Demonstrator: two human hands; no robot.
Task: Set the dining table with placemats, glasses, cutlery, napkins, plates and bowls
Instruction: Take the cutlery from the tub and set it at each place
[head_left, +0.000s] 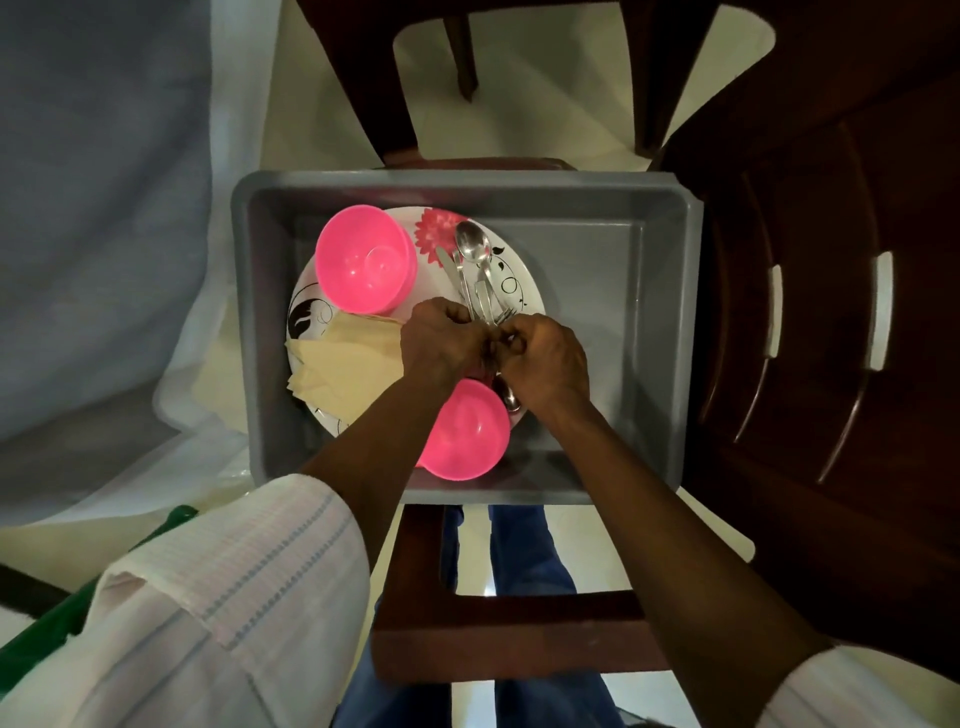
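Your left hand (441, 338) and right hand (545, 358), fingers clamped together on the bundle of shiny steel cutlery (475, 275), over the grey plastic tub (613, 291).

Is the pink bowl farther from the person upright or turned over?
Upright. The far pink bowl shows its open hollow and inner base, sitting on the flowered plate inside the grey tub.

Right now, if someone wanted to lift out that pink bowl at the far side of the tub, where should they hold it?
Probably by its rim, from above. The far pink bowl sits upright and open on the flowered plate, its rim clear all round. The side away from the cutlery looks easiest.
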